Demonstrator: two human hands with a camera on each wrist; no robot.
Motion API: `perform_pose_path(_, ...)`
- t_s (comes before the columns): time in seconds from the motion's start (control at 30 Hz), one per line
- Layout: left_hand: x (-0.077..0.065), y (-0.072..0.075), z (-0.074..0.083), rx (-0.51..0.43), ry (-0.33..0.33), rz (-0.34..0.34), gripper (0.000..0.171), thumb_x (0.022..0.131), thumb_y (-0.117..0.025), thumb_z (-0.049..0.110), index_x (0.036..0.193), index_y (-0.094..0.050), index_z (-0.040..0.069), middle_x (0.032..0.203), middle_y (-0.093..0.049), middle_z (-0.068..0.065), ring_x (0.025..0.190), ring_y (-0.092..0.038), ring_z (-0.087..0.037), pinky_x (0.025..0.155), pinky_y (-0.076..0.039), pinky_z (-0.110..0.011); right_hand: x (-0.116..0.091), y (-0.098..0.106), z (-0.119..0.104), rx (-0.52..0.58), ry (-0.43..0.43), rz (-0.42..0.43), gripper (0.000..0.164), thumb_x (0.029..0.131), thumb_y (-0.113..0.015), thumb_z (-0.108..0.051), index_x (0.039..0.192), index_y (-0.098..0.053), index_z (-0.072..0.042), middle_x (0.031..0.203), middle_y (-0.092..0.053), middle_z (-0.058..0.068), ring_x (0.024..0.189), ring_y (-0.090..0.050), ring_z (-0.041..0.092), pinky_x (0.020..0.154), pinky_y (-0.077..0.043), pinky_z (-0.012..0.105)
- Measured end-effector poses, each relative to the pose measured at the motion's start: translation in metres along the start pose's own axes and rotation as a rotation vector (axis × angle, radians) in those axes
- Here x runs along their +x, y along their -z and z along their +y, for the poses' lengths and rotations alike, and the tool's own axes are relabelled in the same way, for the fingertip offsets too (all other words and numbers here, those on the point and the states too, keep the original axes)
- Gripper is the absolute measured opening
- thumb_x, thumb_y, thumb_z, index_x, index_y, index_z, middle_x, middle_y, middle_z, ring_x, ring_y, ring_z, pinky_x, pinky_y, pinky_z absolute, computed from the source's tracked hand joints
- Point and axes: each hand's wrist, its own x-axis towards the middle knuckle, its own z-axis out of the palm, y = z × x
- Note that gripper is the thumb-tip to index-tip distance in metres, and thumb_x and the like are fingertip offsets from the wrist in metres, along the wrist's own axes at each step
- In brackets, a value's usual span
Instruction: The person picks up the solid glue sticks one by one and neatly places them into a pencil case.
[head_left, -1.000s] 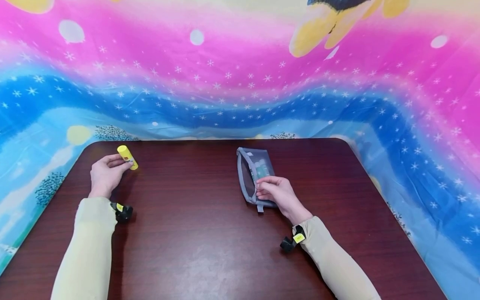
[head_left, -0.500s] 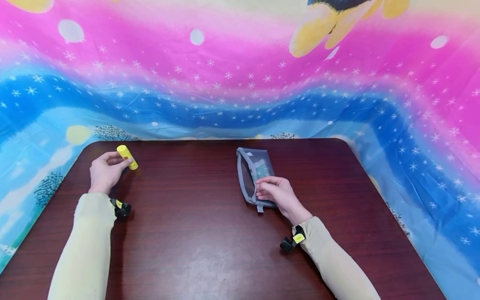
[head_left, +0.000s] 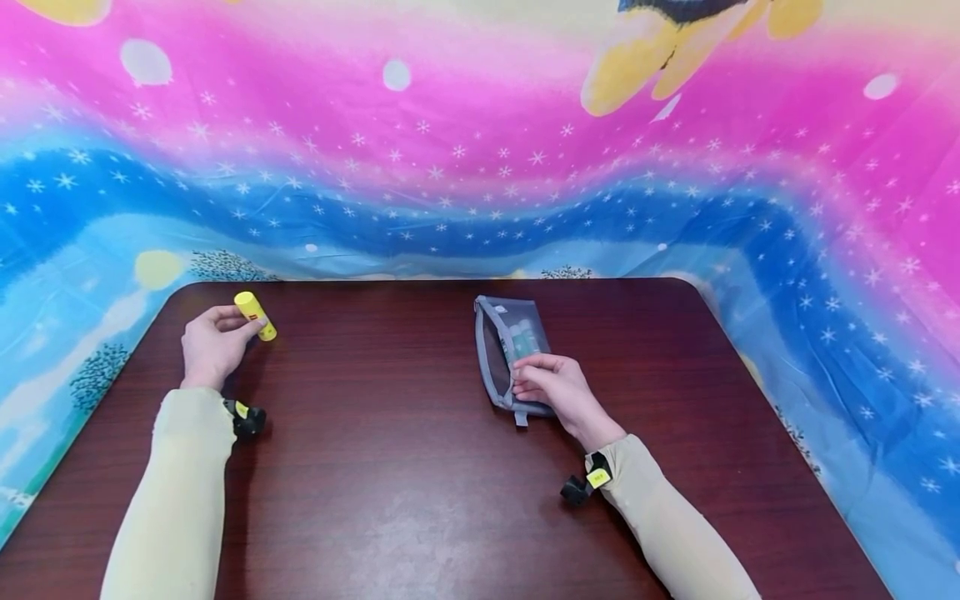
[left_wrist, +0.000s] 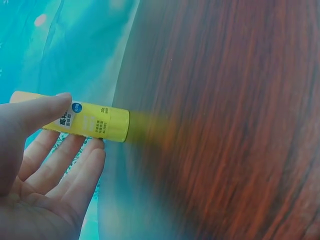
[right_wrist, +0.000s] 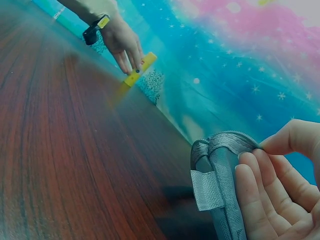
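At the far left of the table, my left hand [head_left: 212,343] pinches a yellow glue stick [head_left: 256,316] between thumb and fingers. Its printed label faces the camera in the left wrist view, where the glue stick [left_wrist: 92,118] has its lower end close over the tabletop. To the right, a grey mesh zip pouch [head_left: 498,354] lies with its mouth unzipped. My right hand [head_left: 561,392] pinches the zip edge of this pouch [right_wrist: 225,170] between thumb and forefinger. Green-and-white tube-like items [head_left: 524,336] show through the mesh, partly hidden.
The dark red-brown wooden table [head_left: 375,433] runs back to a rounded far edge. Behind and at both sides hangs a pink and blue patterned cloth [head_left: 420,167]. A small black camera [head_left: 246,418] sits on the left wrist, another camera [head_left: 577,489] on the right.
The glue stick has turned slightly in my left hand, so its printed marks show differently. My right hand and the pouch stay in place.
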Motion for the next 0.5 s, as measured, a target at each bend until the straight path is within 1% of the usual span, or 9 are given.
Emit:
perform_pose_path(0.1, -0.0004, -0.0008, 0.0004, -0.006, -0.004, 0.009, 0.062, 0.096, -0.069, 0.043, 0.140, -0.057, 0.001, 0.129, -0.065, -0.021, 0.092, -0.057, -0.005, 0.073, -0.046, -0.017, -0.0001, -0.0001, -0.0002, 0.002, 0.001, 0.000, 0.027, 0.096, -0.065, -0.004, 0.116, -0.066, 0.015, 0.090, -0.072, 0.012, 0.074, -0.071, 0.018, 0.075, -0.062, 0.034)
perform_pose_path(0.2, -0.0013, -0.0019, 0.0017, -0.006, -0.009, 0.021, 0.061, 0.096, -0.069, 0.042, 0.140, -0.057, 0.001, 0.128, -0.065, -0.020, 0.086, -0.054, 0.002, 0.073, -0.046, -0.015, -0.0002, -0.0002, -0.0003, 0.002, 0.004, -0.001, 0.026, 0.096, -0.065, -0.004, 0.115, -0.067, 0.014, 0.090, -0.072, 0.012, 0.074, -0.071, 0.018, 0.075, -0.062, 0.034)
perform_pose_path(0.3, -0.0029, -0.0028, 0.0046, -0.015, -0.004, 0.027, 0.061, 0.096, -0.069, 0.041, 0.142, -0.057, 0.002, 0.129, -0.066, -0.020, 0.086, -0.055, 0.002, 0.073, -0.046, -0.015, -0.0004, -0.0002, -0.0004, 0.003, 0.007, -0.003, 0.026, 0.096, -0.065, -0.004, 0.115, -0.067, 0.014, 0.089, -0.072, 0.012, 0.074, -0.070, 0.018, 0.074, -0.062, 0.033)
perform_pose_path(0.33, -0.0034, -0.0033, 0.0057, -0.020, -0.002, 0.029, 0.061, 0.097, -0.069, 0.041, 0.142, -0.057, 0.002, 0.129, -0.066, -0.019, 0.088, -0.056, 0.001, 0.073, -0.046, -0.014, -0.0003, -0.0003, -0.0004, 0.004, 0.008, -0.004, 0.026, 0.096, -0.065, -0.003, 0.115, -0.067, 0.014, 0.089, -0.072, 0.012, 0.073, -0.070, 0.018, 0.074, -0.062, 0.033)
perform_pose_path(0.37, -0.0036, -0.0039, 0.0067, -0.023, 0.002, 0.030, 0.061, 0.097, -0.069, 0.041, 0.142, -0.057, 0.002, 0.130, -0.065, -0.019, 0.092, -0.058, -0.003, 0.073, -0.046, -0.014, -0.0003, -0.0003, -0.0003, 0.006, 0.009, -0.003, 0.026, 0.096, -0.065, -0.003, 0.115, -0.067, 0.014, 0.089, -0.072, 0.011, 0.073, -0.070, 0.018, 0.074, -0.062, 0.033)
perform_pose_path(0.5, -0.0041, -0.0067, 0.0092, -0.041, 0.011, 0.032, 0.061, 0.098, -0.067, 0.042, 0.144, -0.056, 0.003, 0.132, -0.064, -0.018, 0.110, -0.061, -0.022, 0.073, -0.047, -0.014, 0.0001, -0.0003, -0.0001, 0.007, 0.012, -0.004, 0.028, 0.096, -0.065, -0.003, 0.116, -0.065, 0.016, 0.089, -0.072, 0.011, 0.073, -0.070, 0.018, 0.074, -0.062, 0.033)
